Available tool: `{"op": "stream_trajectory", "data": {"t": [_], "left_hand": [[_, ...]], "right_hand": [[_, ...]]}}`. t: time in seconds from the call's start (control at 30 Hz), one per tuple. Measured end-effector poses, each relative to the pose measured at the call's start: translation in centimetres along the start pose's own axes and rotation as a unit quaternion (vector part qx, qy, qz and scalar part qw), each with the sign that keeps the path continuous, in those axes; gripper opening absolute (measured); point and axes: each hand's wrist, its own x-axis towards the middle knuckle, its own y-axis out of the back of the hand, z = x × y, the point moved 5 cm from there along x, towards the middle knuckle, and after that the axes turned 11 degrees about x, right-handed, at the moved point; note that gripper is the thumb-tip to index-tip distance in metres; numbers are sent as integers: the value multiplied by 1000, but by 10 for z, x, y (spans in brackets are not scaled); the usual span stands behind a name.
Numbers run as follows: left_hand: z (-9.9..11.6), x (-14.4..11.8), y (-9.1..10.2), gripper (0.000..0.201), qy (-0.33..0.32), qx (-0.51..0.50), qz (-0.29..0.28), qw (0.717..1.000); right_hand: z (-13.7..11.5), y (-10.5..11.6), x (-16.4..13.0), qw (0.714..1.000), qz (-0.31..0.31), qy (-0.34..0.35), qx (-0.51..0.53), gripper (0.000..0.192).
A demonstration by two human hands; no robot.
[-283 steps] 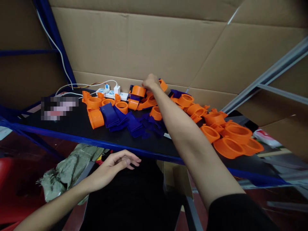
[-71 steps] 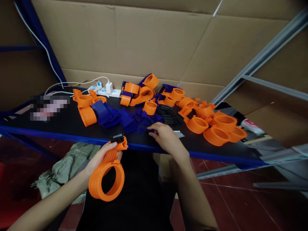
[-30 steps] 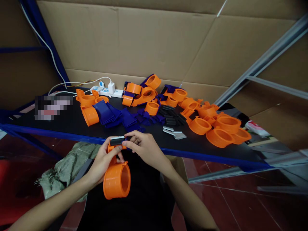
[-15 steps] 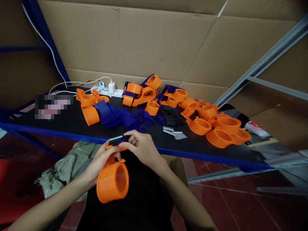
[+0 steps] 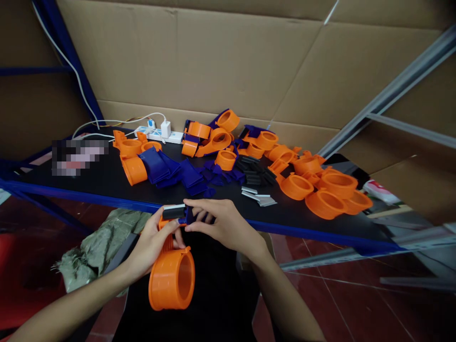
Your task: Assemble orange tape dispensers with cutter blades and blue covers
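Dim, warm and even, brightest on the cardboard wall (image 5: 213,61) behind the desk (image 5: 89,183). Soft shadows only, no glare. Sharp mid-frame, bowed and stretched toward the edges; pixelated patch left of the wall's foot.

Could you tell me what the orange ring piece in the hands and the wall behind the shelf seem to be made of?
The orange ring piece looks like moulded plastic: even colour, soft sheen, fine ribs round the ring. The wall looks like brown corrugated cardboard: matte, with creases and seams between sheets.
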Motion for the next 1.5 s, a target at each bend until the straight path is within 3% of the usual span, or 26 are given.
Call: {"op": "stream_trajectory", "data": {"t": [0.57,0.73,0.87,0.97,1.03,1.2,1.3,1.43,1.5], "left_hand": [[9,-14,-2,25,-133,116,1,984],[8,-15,-1,30,-127,112,7,985],[3,-10,4,40,-80,54,-2,995],[2,-7,3,55,-27,-68,-58,996],[6,-6,0,55,-2,-147,-109,983],[12,-1,-5,58,-12,-175,-166,970],[8,4,0,58,-36,-160,-138,977],[2,10,11,55,-35,-141,-58,988],[2,10,15,55,-30,-134,-19,990]], "right_hand": [[-31,5,-16,993,-40,28,-106,47],[-32,0,-16,993,-37,24,-106,44],[-22,1,-10,999,-31,9,-38,49],[-15,11,-7,1000,-13,4,-9,52],[-11,18,-6,1000,-5,9,-17,50],[-12,25,-4,999,-18,36,-25,54],[-19,29,-8,998,-7,11,-63,55],[-42,33,-21,995,13,1,-95,32],[-53,23,-24,993,-10,9,-120,25]]}}
